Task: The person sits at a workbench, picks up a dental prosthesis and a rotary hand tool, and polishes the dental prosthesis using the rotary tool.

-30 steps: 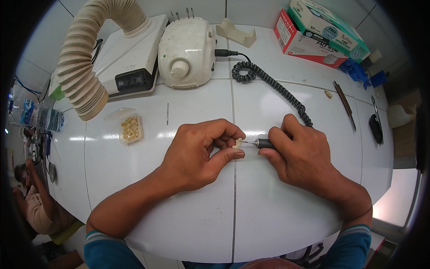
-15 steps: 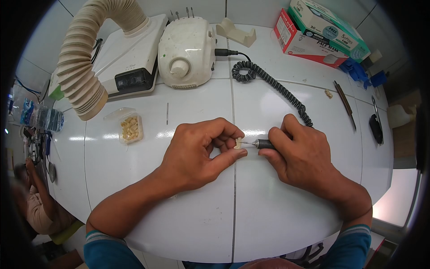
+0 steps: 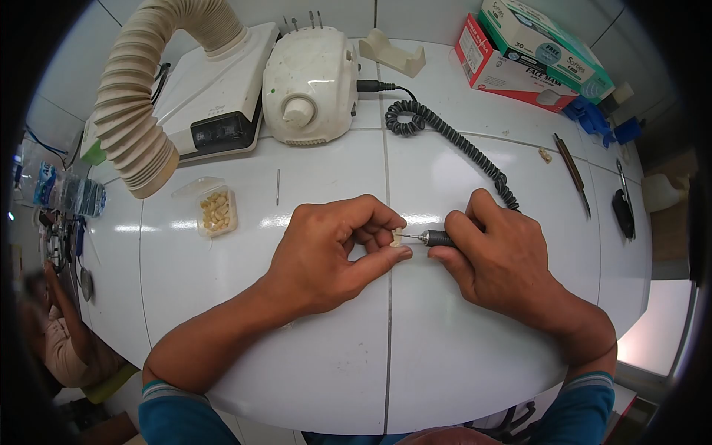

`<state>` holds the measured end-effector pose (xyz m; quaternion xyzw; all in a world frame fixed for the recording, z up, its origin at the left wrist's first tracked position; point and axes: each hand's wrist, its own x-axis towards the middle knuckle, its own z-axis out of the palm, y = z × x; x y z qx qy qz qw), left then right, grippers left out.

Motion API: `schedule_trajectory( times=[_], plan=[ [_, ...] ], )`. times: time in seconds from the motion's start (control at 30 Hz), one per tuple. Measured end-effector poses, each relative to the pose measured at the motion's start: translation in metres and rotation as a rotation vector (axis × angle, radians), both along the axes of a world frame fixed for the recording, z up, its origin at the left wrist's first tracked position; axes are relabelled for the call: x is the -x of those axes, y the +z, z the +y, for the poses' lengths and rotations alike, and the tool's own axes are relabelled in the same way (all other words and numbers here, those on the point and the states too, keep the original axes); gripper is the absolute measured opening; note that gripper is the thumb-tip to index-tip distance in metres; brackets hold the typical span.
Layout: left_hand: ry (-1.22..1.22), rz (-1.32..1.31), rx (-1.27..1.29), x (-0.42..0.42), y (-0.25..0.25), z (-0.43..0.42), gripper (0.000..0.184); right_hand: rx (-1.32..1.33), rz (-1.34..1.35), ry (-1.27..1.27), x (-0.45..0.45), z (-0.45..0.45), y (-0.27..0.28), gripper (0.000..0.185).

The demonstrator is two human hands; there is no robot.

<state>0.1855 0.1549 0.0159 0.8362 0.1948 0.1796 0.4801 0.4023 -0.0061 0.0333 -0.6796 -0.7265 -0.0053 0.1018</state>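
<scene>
Between the thumb and fingers of my left hand (image 3: 330, 256) is a small cream-coloured dental piece (image 3: 397, 237), partly covered by the fingertips. My right hand (image 3: 497, 256) grips a black rotary handpiece (image 3: 439, 238). Its thin metal bur points left and appears to touch the dental piece. A coiled black cord (image 3: 463, 148) runs from behind my right hand up to the white control unit (image 3: 310, 89). Left of my left hand, a small clear box (image 3: 231, 216) with its lid open holds several cream tooth-like pieces (image 3: 216, 211).
A loose bur (image 3: 278, 187) lies beyond my left hand. A ribbed hose (image 3: 126, 104) arches over the back left. Mask boxes (image 3: 512, 70), a brown-handled tool (image 3: 569, 170) and a small tooth-like piece (image 3: 545, 155) are at the right. Another person (image 3: 70, 334) sits far left.
My left hand and the dental piece have shifted very slightly right along the bur. My right hand stays in practically the same place.
</scene>
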Motion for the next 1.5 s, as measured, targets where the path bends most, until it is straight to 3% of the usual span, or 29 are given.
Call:
schedule_trajectory(
  times=[1.5],
  plan=[
    [-0.002, 0.008, -0.018, 0.0, -0.001, 0.0, 0.029, 0.019, 0.007, -0.005, 0.001, -0.001, 0.002, 0.037]
  ],
)
